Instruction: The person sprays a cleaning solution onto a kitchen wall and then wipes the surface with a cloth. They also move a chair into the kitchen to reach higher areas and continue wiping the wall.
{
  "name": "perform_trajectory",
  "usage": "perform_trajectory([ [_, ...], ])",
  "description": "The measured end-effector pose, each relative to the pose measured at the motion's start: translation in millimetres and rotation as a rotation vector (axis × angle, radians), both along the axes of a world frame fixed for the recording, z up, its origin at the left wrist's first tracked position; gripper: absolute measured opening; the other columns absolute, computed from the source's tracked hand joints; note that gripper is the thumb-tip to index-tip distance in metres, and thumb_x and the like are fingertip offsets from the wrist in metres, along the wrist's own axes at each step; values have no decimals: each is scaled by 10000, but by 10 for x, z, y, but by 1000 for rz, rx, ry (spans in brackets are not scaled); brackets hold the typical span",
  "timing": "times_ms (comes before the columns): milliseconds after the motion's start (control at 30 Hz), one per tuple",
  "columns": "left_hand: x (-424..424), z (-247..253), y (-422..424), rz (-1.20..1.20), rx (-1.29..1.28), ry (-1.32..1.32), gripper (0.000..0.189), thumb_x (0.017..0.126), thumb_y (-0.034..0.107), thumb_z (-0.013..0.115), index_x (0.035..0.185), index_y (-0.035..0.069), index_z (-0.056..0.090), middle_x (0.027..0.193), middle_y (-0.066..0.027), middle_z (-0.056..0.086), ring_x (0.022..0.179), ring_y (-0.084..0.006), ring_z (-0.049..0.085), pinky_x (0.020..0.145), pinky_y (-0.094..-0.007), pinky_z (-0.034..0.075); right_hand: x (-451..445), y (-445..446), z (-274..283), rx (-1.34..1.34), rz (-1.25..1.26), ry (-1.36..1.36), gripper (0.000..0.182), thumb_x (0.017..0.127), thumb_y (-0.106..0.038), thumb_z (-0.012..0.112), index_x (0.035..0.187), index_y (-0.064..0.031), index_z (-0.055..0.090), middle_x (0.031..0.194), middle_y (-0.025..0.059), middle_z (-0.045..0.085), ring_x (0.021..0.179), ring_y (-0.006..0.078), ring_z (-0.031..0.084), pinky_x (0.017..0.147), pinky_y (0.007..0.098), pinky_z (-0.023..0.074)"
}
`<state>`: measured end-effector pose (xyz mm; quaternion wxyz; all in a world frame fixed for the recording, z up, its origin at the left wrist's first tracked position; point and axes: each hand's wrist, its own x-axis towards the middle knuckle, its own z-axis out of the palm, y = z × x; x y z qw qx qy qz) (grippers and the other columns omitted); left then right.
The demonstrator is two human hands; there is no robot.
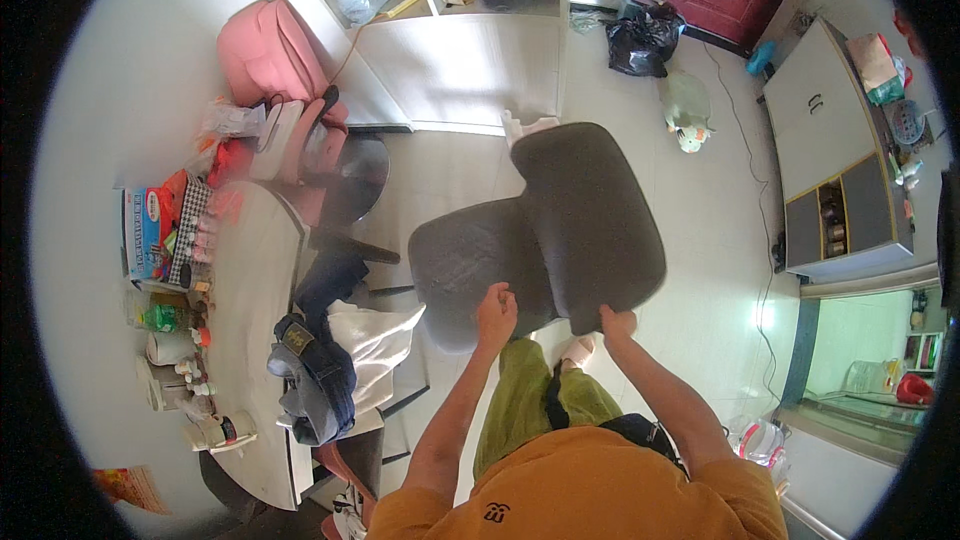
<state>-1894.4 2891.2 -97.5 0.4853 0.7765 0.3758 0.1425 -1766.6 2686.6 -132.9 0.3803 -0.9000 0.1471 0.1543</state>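
A dark grey upholstered chair (592, 217) stands before me, its backrest on the right and its seat on the left. My right hand (618, 324) grips the near edge of the backrest. Over the near part of the seat is my left hand (497, 313), its fingers curled; whether it touches the seat or holds anything, I cannot tell. The chair's legs are mostly hidden beneath it.
To the left is a table (251, 315) with bottles and boxes along the wall, and jeans (322, 360) hang beside it near a white cloth (371, 345). A pink chair (270, 52), black bag (645, 41), plush toy (686, 109) and floor cable (763, 225) lie further out.
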Motion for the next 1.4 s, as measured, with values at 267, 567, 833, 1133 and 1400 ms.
perform_trajectory([
  [267,503,-114,-297,-200,2,61,260,830,164,533,1039,9,526,825,-134,626,714,-238,617,660,-336,474,-423,-1230,-64,147,-176,65,380,606,-215,695,859,62,637,838,200,652,781,324,638,705,385,488],
  [567,1710,124,-1761,-481,-335,82,648,805,397,602,1196,-76,393,1062,-201,532,937,-259,532,762,-329,447,-423,-1347,479,402,-130,332,554,713,-314,694,1051,94,532,860,139,640,712,166,615,527,281,520],
  [833,2078,372,-3189,-352,46,426,1236,635,537,700,1286,-182,-66,1283,-406,227,1210,-432,330,988,-441,325,-1137,-2769,506,716,-256,366,588,772,-257,619,1173,128,428,836,150,630,674,185,633,535,281,527],
  [1133,2088,383,-3451,-218,197,493,900,727,128,627,1306,-116,-16,1066,-321,502,993,-388,544,880,-391,450,-2274,-5132,268,706,-929,255,317,821,-170,519,1027,71,528,881,152,636,675,208,634,559,287,529],
  [1400,1597,11,-3528,-321,468,290,870,641,74,617,1300,-125,85,1073,-294,516,986,-381,547,888,-401,421,-1713,-5101,312,764,-757,305,362,838,-178,530,1097,73,494,910,176,631,723,223,635,591,302,530],
])
